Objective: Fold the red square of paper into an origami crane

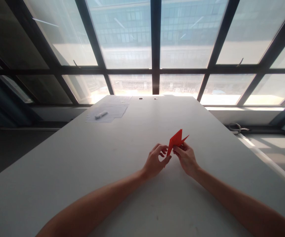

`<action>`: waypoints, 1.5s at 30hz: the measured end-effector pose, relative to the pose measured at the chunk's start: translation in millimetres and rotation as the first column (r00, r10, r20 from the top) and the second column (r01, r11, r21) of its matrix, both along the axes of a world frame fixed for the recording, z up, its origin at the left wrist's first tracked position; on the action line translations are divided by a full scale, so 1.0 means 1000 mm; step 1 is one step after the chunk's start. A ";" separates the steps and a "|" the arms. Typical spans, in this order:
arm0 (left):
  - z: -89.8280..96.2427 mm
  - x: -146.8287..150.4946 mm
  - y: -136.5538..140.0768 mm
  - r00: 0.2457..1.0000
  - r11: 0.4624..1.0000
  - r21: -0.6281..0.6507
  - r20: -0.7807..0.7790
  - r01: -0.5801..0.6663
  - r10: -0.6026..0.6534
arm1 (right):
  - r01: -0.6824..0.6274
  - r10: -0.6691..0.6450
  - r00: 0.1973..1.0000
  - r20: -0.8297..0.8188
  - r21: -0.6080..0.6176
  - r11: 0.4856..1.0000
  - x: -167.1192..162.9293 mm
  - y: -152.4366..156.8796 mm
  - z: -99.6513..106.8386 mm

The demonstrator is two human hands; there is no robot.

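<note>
Both hands' fingers (165, 160) pinch folded red paper (176, 141) mid-table (83, 164), edges well apart, bare surface around.

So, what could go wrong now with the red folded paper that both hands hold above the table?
1. The left hand and right hand pinch only the lower end of the red folded paper, so the thin points may bend or tear.
2. The paper seems lifted off the white table, so a crease made without support may come out uneven.

White marker (100, 114) on papers (109, 112), far table (83, 171) edge.
</note>
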State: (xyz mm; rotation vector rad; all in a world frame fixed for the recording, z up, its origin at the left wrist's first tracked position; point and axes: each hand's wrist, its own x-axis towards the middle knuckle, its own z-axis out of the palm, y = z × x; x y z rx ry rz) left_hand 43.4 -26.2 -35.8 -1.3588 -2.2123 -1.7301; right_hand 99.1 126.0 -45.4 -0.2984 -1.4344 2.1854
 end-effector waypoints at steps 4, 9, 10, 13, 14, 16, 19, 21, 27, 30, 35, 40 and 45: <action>-0.002 -0.001 0.000 0.999 1.000 -0.022 -0.029 -0.016 0.015 | 0.004 -0.003 1.000 0.008 -0.078 0.997 -0.001 0.000 0.000; -0.003 -0.003 0.000 0.997 0.997 -0.036 -0.044 -0.065 0.063 | -0.022 0.024 0.999 0.023 -0.081 0.996 0.000 -0.002 -0.001; -0.003 -0.004 0.000 0.997 0.997 -0.040 -0.050 -0.063 0.061 | -0.030 0.032 0.999 0.027 -0.072 0.997 0.000 -0.002 -0.001; -0.003 -0.004 -0.001 0.996 0.996 -0.067 -0.078 -0.054 0.048 | -0.060 0.061 0.997 0.037 -0.027 0.998 0.002 -0.004 -0.001; -0.003 -0.003 -0.002 0.994 0.995 -0.078 -0.100 -0.060 0.052 | -0.066 0.067 0.997 0.041 -0.012 0.998 0.003 -0.005 -0.001; -0.003 -0.002 -0.002 0.981 0.990 -0.095 -0.174 -0.104 0.086 | -0.064 0.063 0.997 0.046 0.004 0.998 0.003 -0.006 -0.002; -0.004 0.000 -0.003 0.942 0.974 -0.136 -0.310 -0.180 0.131 | -0.036 0.036 0.998 0.052 -0.002 0.999 0.003 -0.006 -0.003; -0.004 0.001 -0.004 0.926 0.966 -0.175 -0.358 -0.192 0.120 | -0.012 0.012 0.998 0.061 -0.013 1.000 0.002 -0.006 -0.004; -0.004 -0.002 -0.004 0.928 0.971 -0.218 -0.373 -0.097 0.009 | 0.004 -0.006 0.997 0.075 0.025 1.000 0.001 -0.006 -0.004; -0.005 -0.005 -0.004 0.942 0.975 -0.215 -0.336 -0.064 -0.012 | 0.010 -0.018 0.997 0.080 0.101 0.995 0.001 -0.004 -0.004; -0.004 -0.009 -0.006 0.931 0.970 -0.229 -0.366 -0.079 -0.011 | 0.026 -0.049 0.994 0.097 0.232 0.972 0.000 -0.001 -0.004; 0.002 -0.015 -0.011 0.905 0.961 -0.196 -0.413 -0.195 0.099 | -0.043 0.009 0.989 0.148 0.229 0.972 0.000 0.001 -0.004; 0.004 -0.018 -0.010 0.926 0.945 0.031 -0.192 -0.325 0.324 | -0.121 0.079 0.979 0.188 0.225 0.967 0.002 0.002 0.002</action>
